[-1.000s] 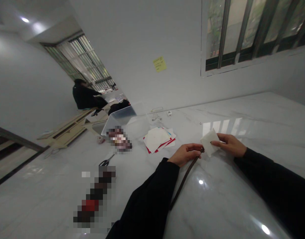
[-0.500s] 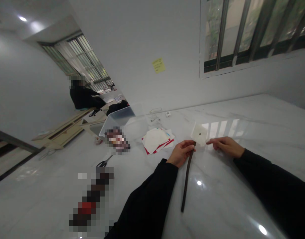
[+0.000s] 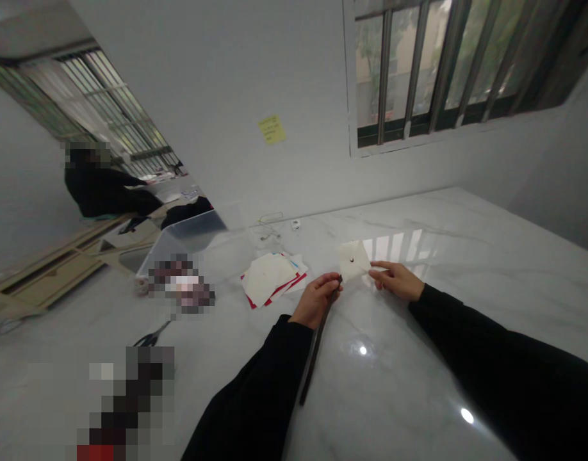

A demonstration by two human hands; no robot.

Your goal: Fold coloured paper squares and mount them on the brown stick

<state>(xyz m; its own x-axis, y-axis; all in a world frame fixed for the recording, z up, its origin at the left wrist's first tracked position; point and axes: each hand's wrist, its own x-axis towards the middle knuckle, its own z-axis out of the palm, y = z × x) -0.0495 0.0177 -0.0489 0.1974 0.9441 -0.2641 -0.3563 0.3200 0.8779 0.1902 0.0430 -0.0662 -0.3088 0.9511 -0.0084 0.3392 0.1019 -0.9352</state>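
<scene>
Since half a second ago, the lower end of our brown strip [image 3: 316, 349] has swung closer to our left sleeve [image 3: 250, 390]. On the marble table [image 3: 404, 397], a clear bin [image 3: 198, 227] stands past a pile of papers [image 3: 269, 279]; scissors [image 3: 150, 337] lie nearer us. Our left hand [image 3: 314, 301] pinches the strip's top beside the white square [image 3: 354, 259], whose edge our right hand [image 3: 398, 280] touches, pinching or not we cannot tell. One small dark dot [image 3: 351, 260] marks the square's middle.

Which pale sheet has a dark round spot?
The single pale square at the right hand's fingertips; the layered sheets left of it, with red showing beneath, display no such spot where visible.
</scene>
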